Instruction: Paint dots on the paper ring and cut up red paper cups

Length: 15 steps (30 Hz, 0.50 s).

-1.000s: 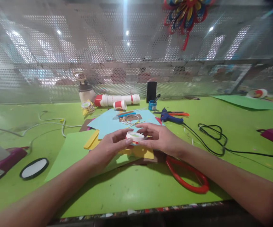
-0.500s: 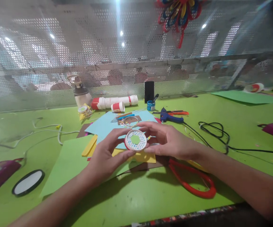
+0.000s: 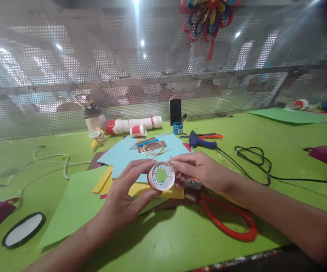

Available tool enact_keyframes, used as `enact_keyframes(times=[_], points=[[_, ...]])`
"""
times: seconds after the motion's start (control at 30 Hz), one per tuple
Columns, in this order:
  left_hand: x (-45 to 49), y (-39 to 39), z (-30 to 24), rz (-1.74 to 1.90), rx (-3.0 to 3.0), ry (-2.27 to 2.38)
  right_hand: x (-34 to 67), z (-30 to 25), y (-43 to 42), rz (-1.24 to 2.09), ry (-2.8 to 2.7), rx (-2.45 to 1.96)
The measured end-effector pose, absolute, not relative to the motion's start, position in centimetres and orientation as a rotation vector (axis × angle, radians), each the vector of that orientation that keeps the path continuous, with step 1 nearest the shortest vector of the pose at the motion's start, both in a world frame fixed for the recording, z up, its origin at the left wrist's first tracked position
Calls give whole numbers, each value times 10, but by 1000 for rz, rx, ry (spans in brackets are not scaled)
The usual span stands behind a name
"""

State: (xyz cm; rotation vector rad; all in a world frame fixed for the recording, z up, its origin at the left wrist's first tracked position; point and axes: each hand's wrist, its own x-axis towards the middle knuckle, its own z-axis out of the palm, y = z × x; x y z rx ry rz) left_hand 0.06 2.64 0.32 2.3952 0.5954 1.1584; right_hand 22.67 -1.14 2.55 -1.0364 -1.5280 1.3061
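Apparently I'm inspecting: my left hand grasps a round, blue-dotted white paper piece; my right hand is at its rim, grip unclear. Turning it calls for steadiness.

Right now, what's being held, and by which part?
A small cup-like piece: the left hand holds its left side between thumb and fingers; the right hand is at its upper right rim, grip unclear.

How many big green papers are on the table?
2 that I see: one light green sheet left of the left hand, and a second green sheet at the table's far right. More might hide under the other papers.
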Motion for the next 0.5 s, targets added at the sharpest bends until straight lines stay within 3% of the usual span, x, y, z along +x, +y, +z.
enact_keyframes(times=[0.23, 0.5], points=[[1, 25, 5, 1150, 2351, 580, 225, 28, -15, 1415, -1440, -1053], [3, 28, -3, 1035, 2332, 635, 225, 23, -11, 1283, -1453, -1092]])
